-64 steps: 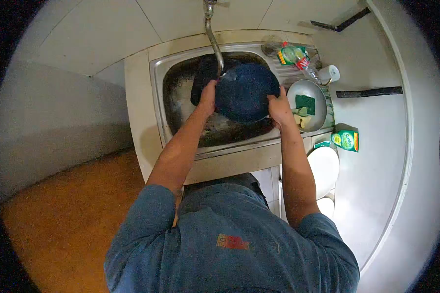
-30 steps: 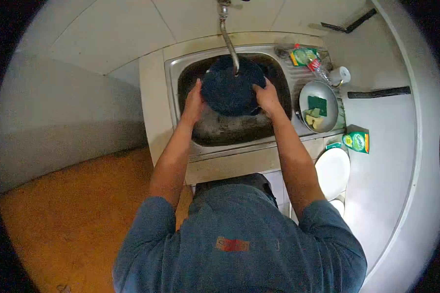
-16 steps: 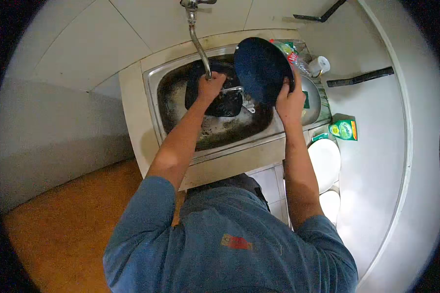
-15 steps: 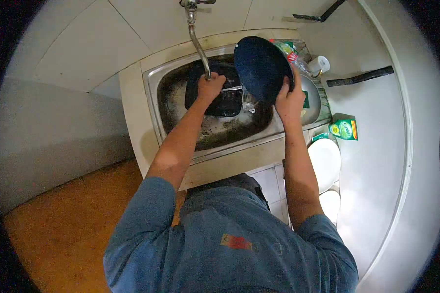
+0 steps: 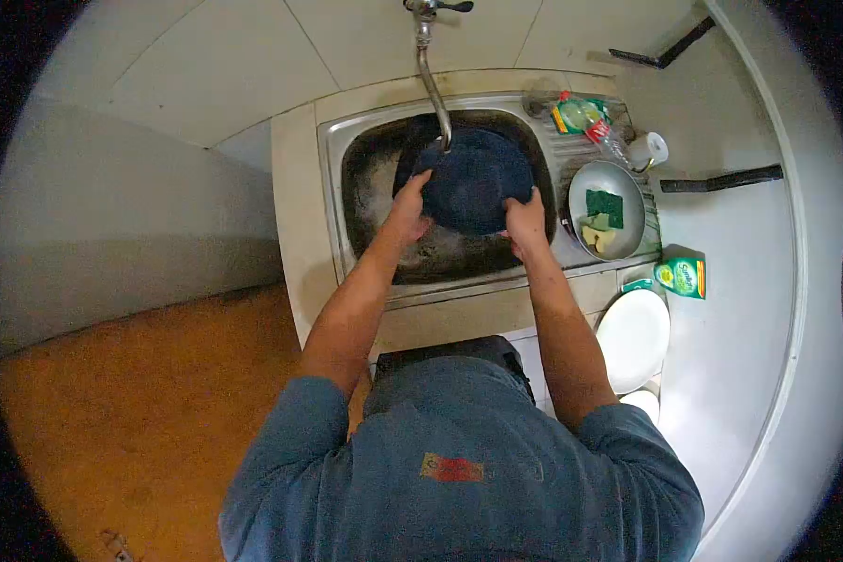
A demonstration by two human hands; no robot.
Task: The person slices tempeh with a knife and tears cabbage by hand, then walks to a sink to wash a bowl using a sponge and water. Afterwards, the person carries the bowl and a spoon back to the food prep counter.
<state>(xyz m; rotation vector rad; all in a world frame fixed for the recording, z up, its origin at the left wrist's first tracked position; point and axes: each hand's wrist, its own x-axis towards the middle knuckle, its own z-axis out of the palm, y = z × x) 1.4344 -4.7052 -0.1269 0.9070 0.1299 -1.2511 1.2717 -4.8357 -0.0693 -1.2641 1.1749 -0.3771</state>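
Observation:
A dark, round, shallow pan (image 5: 474, 183) is held level over the sink (image 5: 384, 288), below the bent metal tap (image 5: 436, 94). My left hand (image 5: 409, 210) grips its left edge. At its lower right rim, my right hand (image 5: 526, 222) is closed with the thumb on top. Another black, square-cornered pan (image 5: 404, 173) lies in the sink, mostly hidden beneath the round one. Whether water is running from the spout is hard to make out.
On the right drainboard rests a metal pan (image 5: 618, 178) with a green scouring pad (image 5: 605, 208) and yellowish sponge pieces (image 5: 598, 236). Behind it are a plastic bottle (image 5: 601, 133) and a white cup (image 5: 648, 150). A green pouch (image 5: 682, 277) and white plate (image 5: 634, 339) stand lower right.
My left hand has left the tap spout and taken the round pan's left edge. The pan has gone from tilted at the sink's right side to level under the tap.

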